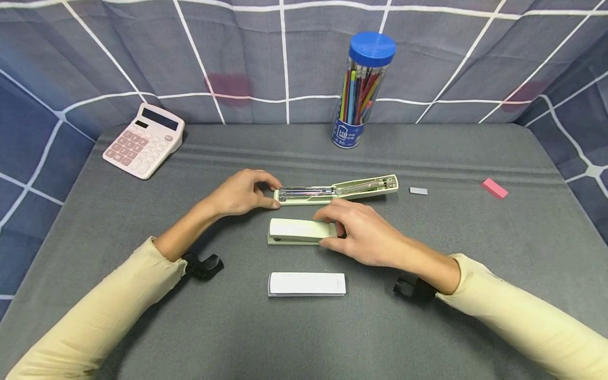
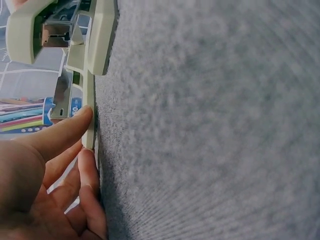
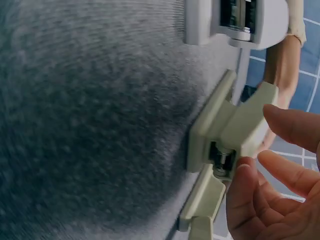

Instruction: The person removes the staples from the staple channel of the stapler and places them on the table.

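A pale green stapler (image 1: 366, 186) lies folded wide apart, its metal magazine showing and its top swung over to the right. My left hand (image 1: 242, 194) pinches the left end of its base; in the left wrist view the thumb presses on that base end (image 2: 89, 125). In front of it sits a second pale green stapler (image 1: 296, 229), folded closed. My right hand (image 1: 361, 232) grips this one at its right end, thumb and fingers on opposite sides (image 3: 245, 125). A white stapler (image 1: 306, 283) lies closed nearest to me, untouched.
A small strip of staples (image 1: 418, 191) and a pink eraser (image 1: 495, 188) lie to the right. At the back stands a blue-lidded tub of pencils (image 1: 351, 116). A pink calculator (image 1: 147, 142) sits back left. Checked cloth (image 1: 256, 58) hangs behind the grey table surface (image 1: 214, 327).
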The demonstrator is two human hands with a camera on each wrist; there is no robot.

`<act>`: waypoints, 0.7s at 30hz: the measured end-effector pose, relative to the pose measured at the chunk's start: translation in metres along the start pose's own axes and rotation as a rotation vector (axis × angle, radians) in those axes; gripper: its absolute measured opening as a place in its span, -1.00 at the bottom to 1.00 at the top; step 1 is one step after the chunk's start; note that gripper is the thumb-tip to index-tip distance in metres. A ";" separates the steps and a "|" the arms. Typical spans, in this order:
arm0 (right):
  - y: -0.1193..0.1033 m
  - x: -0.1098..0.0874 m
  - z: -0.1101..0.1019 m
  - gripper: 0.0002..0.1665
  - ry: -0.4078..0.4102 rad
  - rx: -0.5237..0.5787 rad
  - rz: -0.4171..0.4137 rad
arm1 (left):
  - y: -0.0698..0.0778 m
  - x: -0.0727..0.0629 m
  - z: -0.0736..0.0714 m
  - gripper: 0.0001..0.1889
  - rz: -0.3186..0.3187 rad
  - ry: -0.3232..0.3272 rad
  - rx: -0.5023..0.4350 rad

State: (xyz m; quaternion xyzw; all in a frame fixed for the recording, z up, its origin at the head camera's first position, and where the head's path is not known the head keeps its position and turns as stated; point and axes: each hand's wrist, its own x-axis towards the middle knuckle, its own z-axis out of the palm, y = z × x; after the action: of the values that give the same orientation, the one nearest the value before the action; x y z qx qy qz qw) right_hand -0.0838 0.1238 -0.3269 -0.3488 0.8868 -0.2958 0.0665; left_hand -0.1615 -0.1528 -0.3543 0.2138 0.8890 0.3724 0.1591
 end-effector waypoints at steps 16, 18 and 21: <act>0.002 0.000 0.009 -0.64 0.016 -0.046 0.021 | 0.000 -0.014 0.005 -0.65 0.015 0.017 -0.045; 0.002 0.000 0.009 -0.65 0.013 -0.042 0.018 | -0.001 -0.021 0.005 -0.67 0.029 0.019 -0.076; 0.002 0.001 0.008 -0.66 0.006 -0.036 0.008 | -0.001 -0.033 0.007 -0.66 0.049 -0.023 -0.142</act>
State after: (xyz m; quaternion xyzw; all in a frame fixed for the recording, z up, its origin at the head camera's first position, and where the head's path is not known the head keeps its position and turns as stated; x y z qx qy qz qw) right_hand -0.0832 0.1207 -0.3350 -0.3455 0.8935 -0.2807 0.0589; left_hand -0.1304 -0.1663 -0.3555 0.2279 0.8528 0.4360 0.1751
